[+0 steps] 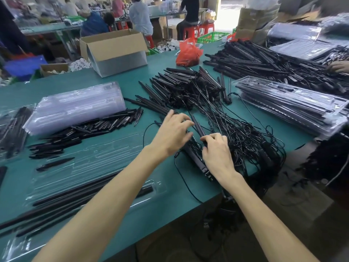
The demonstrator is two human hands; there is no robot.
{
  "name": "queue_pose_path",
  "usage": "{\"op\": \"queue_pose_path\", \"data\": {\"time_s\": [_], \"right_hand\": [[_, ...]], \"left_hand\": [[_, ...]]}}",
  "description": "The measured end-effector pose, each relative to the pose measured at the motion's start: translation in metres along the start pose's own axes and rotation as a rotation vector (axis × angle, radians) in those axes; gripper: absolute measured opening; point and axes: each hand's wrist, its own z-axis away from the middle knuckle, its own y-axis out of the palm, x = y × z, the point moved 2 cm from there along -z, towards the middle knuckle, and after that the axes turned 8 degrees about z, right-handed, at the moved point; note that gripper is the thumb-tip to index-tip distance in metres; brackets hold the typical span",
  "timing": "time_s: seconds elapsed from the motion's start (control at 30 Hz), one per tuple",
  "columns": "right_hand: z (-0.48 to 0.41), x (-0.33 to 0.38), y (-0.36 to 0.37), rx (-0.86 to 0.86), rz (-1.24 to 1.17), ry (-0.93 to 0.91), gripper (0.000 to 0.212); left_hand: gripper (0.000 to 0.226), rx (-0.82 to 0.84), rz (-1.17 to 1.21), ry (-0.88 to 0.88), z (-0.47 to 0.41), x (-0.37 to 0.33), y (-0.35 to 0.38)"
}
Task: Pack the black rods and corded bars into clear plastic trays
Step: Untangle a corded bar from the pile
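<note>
A heap of black corded bars (190, 87) lies mid-table, its tangled cords (245, 140) trailing toward the near edge. My left hand (173, 133) reaches over the near end of the heap, fingers spread and lightly bent above the bars. My right hand (217, 150) curls its fingers round one corded bar (197, 127) that runs diagonally under both hands. A clear plastic tray (105, 157) lies flat at the front left, with long black rods (79, 197) in its near channels. Short black rods (90, 129) lie piled beyond it.
A stack of empty clear trays (75, 106) stands at the left. Filled trays (294, 106) are stacked at the right, with more bars (264, 61) and another person's hand (338, 66) behind. An open cardboard box (113, 50) and red bag (188, 52) sit farther back.
</note>
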Motion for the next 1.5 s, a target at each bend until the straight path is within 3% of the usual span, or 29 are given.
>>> {"op": "queue_pose_path", "data": {"time_s": [0.1, 0.2, 0.43, 0.57, 0.73, 0.97, 1.2, 1.5], "right_hand": [[0.0, -0.001, 0.0, 0.01, -0.007, -0.012, 0.03], [-0.001, -0.002, 0.0, 0.005, -0.016, 0.003, 0.029], [-0.001, -0.003, 0.0, -0.012, -0.02, 0.005, 0.029], [0.0, -0.007, -0.005, -0.028, -0.057, -0.002, 0.029], [0.0, -0.012, -0.01, -0.047, -0.094, -0.011, 0.027], [0.0, -0.019, -0.006, -0.021, -0.161, -0.063, 0.024], [0.001, -0.02, 0.001, 0.064, -0.116, -0.103, 0.025], [0.0, -0.018, -0.007, 0.135, -0.049, -0.068, 0.025]], "left_hand": [[0.036, 0.205, 0.009, 0.063, -0.009, -0.012, 0.012], [0.03, 0.297, -0.002, 0.001, -0.012, -0.013, 0.02], [0.02, 0.216, 0.093, -0.022, -0.007, -0.01, 0.024], [0.019, 0.052, 0.013, 0.06, -0.003, -0.019, 0.025], [0.016, -0.019, -0.076, 0.126, -0.011, -0.026, 0.021], [0.013, 0.2, 0.179, -0.001, -0.02, -0.015, 0.012], [0.014, 0.383, 0.242, -0.035, -0.015, -0.006, 0.003], [0.03, 0.208, 0.385, -0.022, -0.006, -0.013, 0.002]]}}
